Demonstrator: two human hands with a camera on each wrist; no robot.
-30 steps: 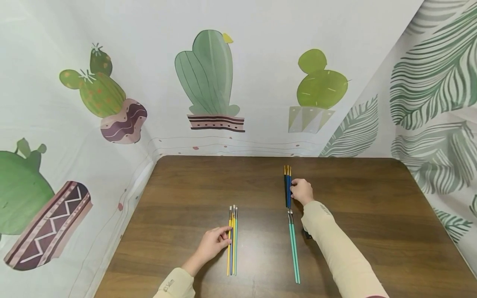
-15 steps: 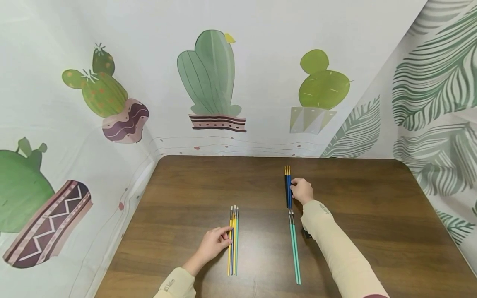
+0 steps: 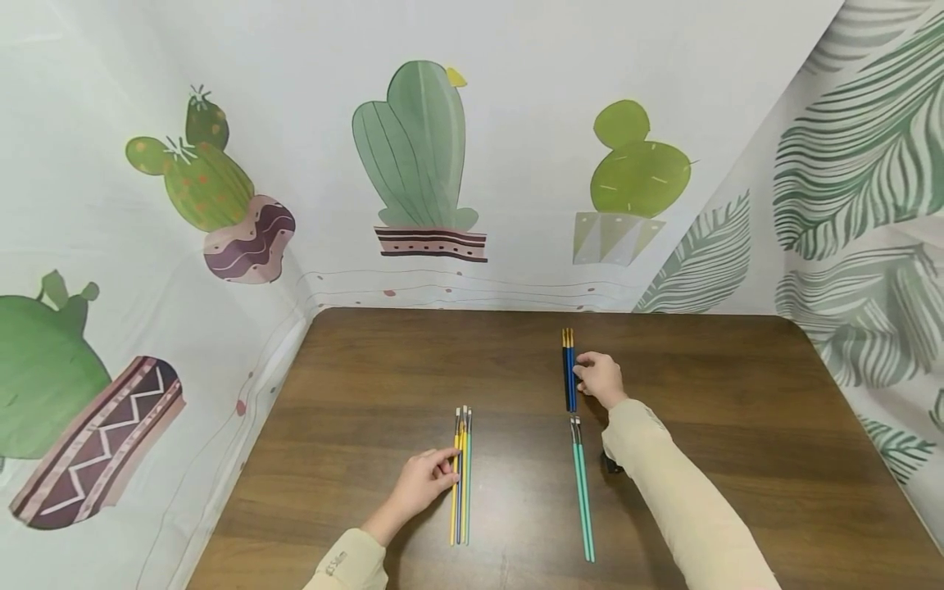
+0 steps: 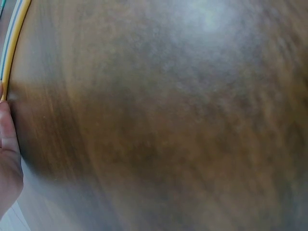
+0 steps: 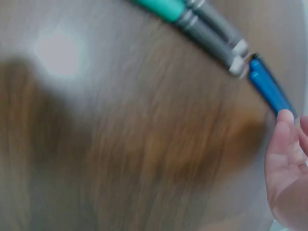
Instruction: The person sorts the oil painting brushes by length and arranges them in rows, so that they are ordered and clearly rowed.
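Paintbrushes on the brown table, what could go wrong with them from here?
The black and blue brushes beside the right grip end very close to the teal pair, so sliding them nearer could knock that pair askew. At the left grip, the mixed row of brushes lies side by side; an uneven push might fan it apart.

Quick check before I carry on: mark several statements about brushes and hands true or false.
The left hand touches the slender paintbrushes with yellow, blue and turquoise handles. True.
The right hand is beside the slim paintbrushes with blue and dark handles. True.
The two slim turquoise-handled paintbrushes have their white bristles pointing forward. True.
Both lie on white plastic. False: they lie on a brown wood-grain table.
The left hand reaches farther forward. False: the right hand does.
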